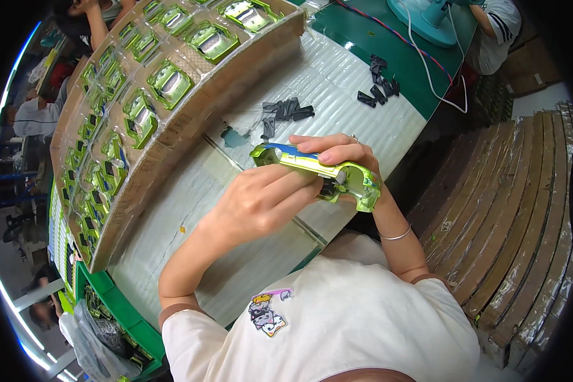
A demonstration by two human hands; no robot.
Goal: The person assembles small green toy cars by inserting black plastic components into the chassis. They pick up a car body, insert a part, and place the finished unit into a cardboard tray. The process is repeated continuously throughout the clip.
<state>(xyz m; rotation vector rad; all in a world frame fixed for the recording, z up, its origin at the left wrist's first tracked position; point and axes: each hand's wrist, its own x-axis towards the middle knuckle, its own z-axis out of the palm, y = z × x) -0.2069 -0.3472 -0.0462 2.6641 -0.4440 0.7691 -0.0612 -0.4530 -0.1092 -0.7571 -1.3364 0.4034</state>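
Note:
A bright green toy car body shell (305, 162) with a blue patch is held up in front of my chest, tipped on its side. My right hand (344, 153) grips it from the far side, fingers laid across the outer surface. My left hand (261, 200) is closed against the near side, its curled fingertips reaching into the hollow underside, where dark parts show. What those fingertips pinch, if anything, is hidden. Small black pieces (286, 109) lie on the table beyond my hands, with another group of black pieces (381, 83) farther right.
To the left, a large cardboard tray (191, 114) holds rows of similar green car bodies (170, 84). A green crate (124, 305) with plastic bags sits at lower left. Stacked cardboard layers (503, 223) stand to the right. A teal fan base (426, 22) and cables are at the far end; other people work nearby.

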